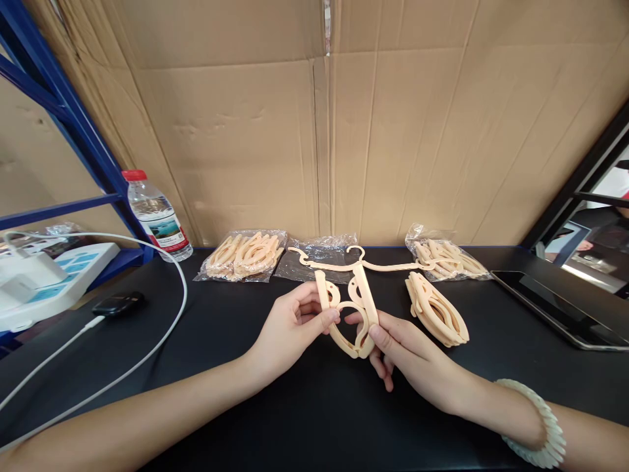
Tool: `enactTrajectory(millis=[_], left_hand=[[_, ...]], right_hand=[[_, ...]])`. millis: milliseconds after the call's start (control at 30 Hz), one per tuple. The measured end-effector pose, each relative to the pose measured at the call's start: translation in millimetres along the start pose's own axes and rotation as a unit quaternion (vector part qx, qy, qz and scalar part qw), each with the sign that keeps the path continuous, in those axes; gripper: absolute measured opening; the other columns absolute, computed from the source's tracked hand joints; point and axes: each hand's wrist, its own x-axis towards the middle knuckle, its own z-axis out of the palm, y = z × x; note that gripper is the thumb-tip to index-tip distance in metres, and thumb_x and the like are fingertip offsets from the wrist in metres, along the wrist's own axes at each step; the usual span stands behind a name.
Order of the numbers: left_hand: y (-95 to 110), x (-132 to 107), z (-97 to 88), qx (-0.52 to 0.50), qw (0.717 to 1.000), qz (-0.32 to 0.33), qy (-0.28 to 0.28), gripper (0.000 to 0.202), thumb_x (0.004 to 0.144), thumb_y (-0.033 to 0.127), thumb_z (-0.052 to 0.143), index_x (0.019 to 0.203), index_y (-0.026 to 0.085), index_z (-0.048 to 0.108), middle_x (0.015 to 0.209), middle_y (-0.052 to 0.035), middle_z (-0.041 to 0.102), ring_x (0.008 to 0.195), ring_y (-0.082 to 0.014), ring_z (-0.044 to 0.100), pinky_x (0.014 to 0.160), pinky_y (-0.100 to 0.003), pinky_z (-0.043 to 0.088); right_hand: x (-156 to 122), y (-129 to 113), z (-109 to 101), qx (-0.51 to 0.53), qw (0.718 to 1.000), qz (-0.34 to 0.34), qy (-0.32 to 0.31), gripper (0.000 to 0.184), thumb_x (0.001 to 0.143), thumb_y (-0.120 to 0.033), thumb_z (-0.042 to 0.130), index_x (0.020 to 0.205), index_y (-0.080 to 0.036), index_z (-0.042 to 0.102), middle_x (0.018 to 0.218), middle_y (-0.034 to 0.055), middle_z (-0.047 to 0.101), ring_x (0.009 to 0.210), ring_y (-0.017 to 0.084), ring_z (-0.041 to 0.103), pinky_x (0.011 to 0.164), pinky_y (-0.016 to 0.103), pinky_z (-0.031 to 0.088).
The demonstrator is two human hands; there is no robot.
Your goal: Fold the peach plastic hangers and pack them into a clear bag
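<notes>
Both hands hold one peach plastic folding hanger point(350, 313) upright over the black table point(304, 406). My left hand point(289, 328) pinches its left arm with thumb and fingers. My right hand point(400, 351) grips its right arm and lower edge. An unfolded hanger point(368, 264) lies flat just behind them. A stack of folded hangers point(436, 308) lies beside my right hand.
Clear bags of hangers lie at the back left point(244, 254) and back right point(445, 257), with an empty bag point(319, 252) between. A water bottle point(158, 219), white cable point(162, 334), black device point(118, 303) and white power strip point(49, 278) sit left. A tablet point(560, 305) lies right. Cardboard wall behind.
</notes>
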Motion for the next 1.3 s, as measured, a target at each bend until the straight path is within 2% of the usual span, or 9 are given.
enactTrajectory(millis=[133,333,500,600,700,800,1300], left_hand=[[-1.0,-0.1,-1.4,0.001,1.0,0.005,0.016,0.02,0.083,0.027,0.067,0.099,0.017,0.063,0.089,-0.0037,0.067,0.08,-0.0168,0.063,0.066,-0.026,0.053],[-0.7,-3.0,0.9,0.009,1.0,0.006,0.022,0.027,0.082,0.029,0.068,0.107,0.02,0.065,0.101,-0.0057,0.065,0.085,-0.0197,0.067,0.069,-0.028,0.056],[1.1,-5.8,2.6,0.056,0.998,0.033,0.023,0.026,0.085,0.029,0.065,0.11,0.023,0.067,0.11,-0.0059,0.062,0.097,-0.0212,0.061,0.072,-0.026,0.055],[3.7,-5.7,3.9,0.06,0.997,0.037,0.016,0.033,0.086,0.029,0.063,0.119,0.025,0.064,0.116,-0.0057,0.06,0.091,-0.0181,0.059,0.068,-0.024,0.054],[6.4,-5.2,5.7,0.044,0.999,0.031,0.003,0.04,0.087,0.029,0.061,0.127,0.026,0.059,0.108,-0.0054,0.06,0.08,-0.0155,0.058,0.063,-0.023,0.052],[7.6,-5.0,6.8,0.021,0.999,0.025,-0.009,0.044,0.088,0.03,0.059,0.132,0.025,0.055,0.099,-0.0048,0.06,0.08,-0.0166,0.06,0.062,-0.024,0.051],[8.6,-2.2,7.5,-0.038,0.997,0.004,-0.065,0.045,0.089,0.035,0.058,0.132,0.023,0.052,0.086,-0.0041,0.061,0.078,-0.0175,0.06,0.06,-0.025,0.05]], right_hand=[[-1.0,-1.9,-0.7,-0.027,0.999,-0.019,0.029,0.04,0.097,-0.05,0.04,0.115,-0.018,0.057,0.062,-0.004,0.047,0.05,0.009,0.047,0.047,0.02,0.043],[1.4,-11.0,2.7,-0.017,0.998,0.002,0.065,0.039,0.089,-0.053,0.052,0.09,-0.015,0.06,0.051,-0.0052,0.05,0.04,0.008,0.048,0.041,0.02,0.044],[0.5,-14.3,5.1,-0.023,0.996,0.008,0.091,0.038,0.088,-0.053,0.053,0.086,-0.016,0.059,0.048,-0.005,0.052,0.038,0.009,0.051,0.038,0.02,0.044],[1.0,-13.5,5.6,-0.011,0.996,0.009,0.089,0.038,0.087,-0.053,0.053,0.086,-0.016,0.059,0.047,-0.0054,0.051,0.037,0.009,0.05,0.037,0.019,0.044],[1.7,-12.2,5.8,0.0,0.996,0.016,0.085,0.039,0.086,-0.054,0.053,0.087,-0.015,0.059,0.047,-0.0055,0.051,0.036,0.009,0.05,0.037,0.019,0.044],[2.1,-11.8,5.9,0.003,0.996,0.025,0.084,0.041,0.086,-0.056,0.053,0.088,-0.015,0.059,0.046,-0.0054,0.051,0.036,0.009,0.05,0.037,0.02,0.045],[3.9,-13.0,5.1,0.04,0.993,0.055,0.092,0.044,0.081,-0.058,0.057,0.087,-0.014,0.058,0.046,-0.0013,0.059,0.039,0.012,0.056,0.04,0.021,0.047]])
